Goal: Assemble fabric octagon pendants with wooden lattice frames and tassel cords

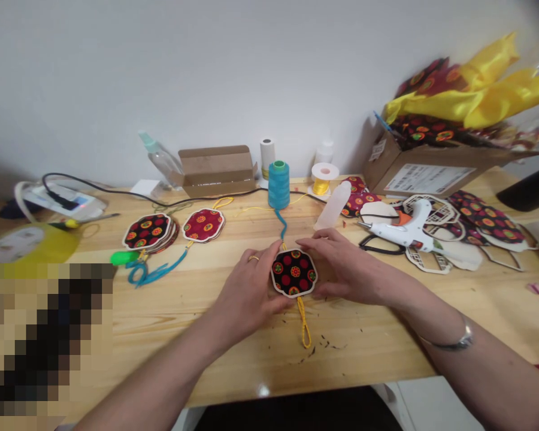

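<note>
A black ornament (294, 273) with a red and orange flower print and a pale scalloped rim is between my hands, just above or on the table. My left hand (254, 281), with a ring on one finger, grips its left edge. Around its right side curves my right hand (348, 269), fingertips at the upper and lower rim and a gap before the palm. A braided yellow loop (303, 326) hangs from the near end. From the far end a teal cord (282, 224) runs toward a teal thread spool (279, 184).
A stack of similar ornaments (148, 232) and a red ornament (203, 225) lie left. On the right are a white glue gun (408, 230), black-handled scissors (379, 244) and pale cut-out frames. A cardboard box (422, 167) holds fabric. A translucent bottle (333, 205) leans behind my right hand.
</note>
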A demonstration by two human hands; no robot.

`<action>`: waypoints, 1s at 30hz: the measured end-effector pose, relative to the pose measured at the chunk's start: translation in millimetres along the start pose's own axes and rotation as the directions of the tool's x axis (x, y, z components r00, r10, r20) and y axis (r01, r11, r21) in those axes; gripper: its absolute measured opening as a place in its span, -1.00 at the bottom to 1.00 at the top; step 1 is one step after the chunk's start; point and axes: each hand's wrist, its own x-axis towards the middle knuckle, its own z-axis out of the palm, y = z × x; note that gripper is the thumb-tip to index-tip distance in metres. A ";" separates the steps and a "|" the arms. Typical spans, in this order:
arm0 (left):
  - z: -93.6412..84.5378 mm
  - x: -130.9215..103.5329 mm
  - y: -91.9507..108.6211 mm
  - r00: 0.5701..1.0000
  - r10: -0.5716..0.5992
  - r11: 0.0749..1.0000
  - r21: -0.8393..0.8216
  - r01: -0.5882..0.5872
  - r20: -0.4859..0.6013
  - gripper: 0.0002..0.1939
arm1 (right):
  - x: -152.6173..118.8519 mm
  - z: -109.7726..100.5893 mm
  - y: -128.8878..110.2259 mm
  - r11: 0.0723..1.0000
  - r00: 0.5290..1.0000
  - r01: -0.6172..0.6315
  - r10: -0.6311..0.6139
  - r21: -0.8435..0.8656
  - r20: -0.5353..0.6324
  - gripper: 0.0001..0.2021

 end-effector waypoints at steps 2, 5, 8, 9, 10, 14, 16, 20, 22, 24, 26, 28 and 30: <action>0.4 -0.3 -0.2 1.000 0.002 1.000 0.004 -0.002 0.001 -0.10 | 0.1 -0.1 -0.2 1.000 1.000 -0.002 0.002 0.002 0.004 -0.26; 1.0 -0.2 0.1 1.000 0.001 1.000 0.012 -0.001 -0.008 -0.12 | 0.4 -0.3 -0.6 1.000 1.000 -0.002 0.002 0.005 0.005 -0.25; 1.6 0.7 0.5 1.000 0.009 1.000 0.026 -0.008 -0.025 -0.14 | 0.4 -0.4 -1.2 1.000 1.000 -0.009 0.009 0.000 0.003 -0.24; 1.9 1.1 0.6 1.000 0.013 0.999 0.031 -0.013 -0.028 -0.14 | 0.3 -0.5 -1.5 1.000 1.000 -0.011 0.011 0.001 0.002 -0.25; 2.2 1.6 0.6 0.999 0.019 0.999 0.035 -0.018 -0.028 -0.14 | 0.2 -0.5 -1.8 1.000 1.000 -0.013 0.013 0.004 -0.001 -0.26; 4.3 2.7 0.9 0.998 0.046 0.998 0.047 -0.044 -0.035 -0.13 | 0.0 -1.2 -3.1 1.000 1.000 -0.018 0.018 0.016 0.001 -0.27; 5.4 2.6 0.7 0.998 0.056 0.997 0.055 -0.053 -0.040 -0.12 | 0.1 -1.8 -3.9 1.000 1.000 -0.019 0.018 0.018 0.009 -0.27; 7.2 1.3 -0.2 0.998 0.054 0.996 0.067 -0.051 -0.046 -0.12 | 0.1 -2.8 -5.8 0.999 0.999 -0.038 0.038 0.037 0.007 -0.26; 7.9 1.2 -0.6 0.998 0.052 0.996 0.074 -0.048 -0.045 -0.13 | 0.1 -3.2 -6.9 0.998 0.999 -0.048 0.048 0.050 0.001 -0.26; 8.4 1.5 -0.7 0.997 0.055 0.996 0.078 -0.052 -0.047 -0.13 | 0.3 -3.5 -8.0 0.996 0.998 -0.064 0.064 0.059 -0.002 -0.27; 9.1 2.1 -0.7 0.996 0.069 0.994 0.084 -0.065 -0.051 -0.12 | 0.5 -3.3 -8.7 0.993 0.995 -0.096 0.096 0.066 0.001 -0.27; 10.0 2.4 -0.5 0.994 0.089 0.991 0.107 -0.081 -0.067 -0.11 | 0.7 -2.3 -8.5 0.989 0.991 -0.130 0.130 0.070 -0.009 -0.28; 11.0 2.1 -0.4 0.987 0.123 0.982 0.154 -0.107 -0.104 -0.11 | 1.1 -0.6 -7.6 0.988 0.989 -0.139 0.142 0.072 -0.035 -0.33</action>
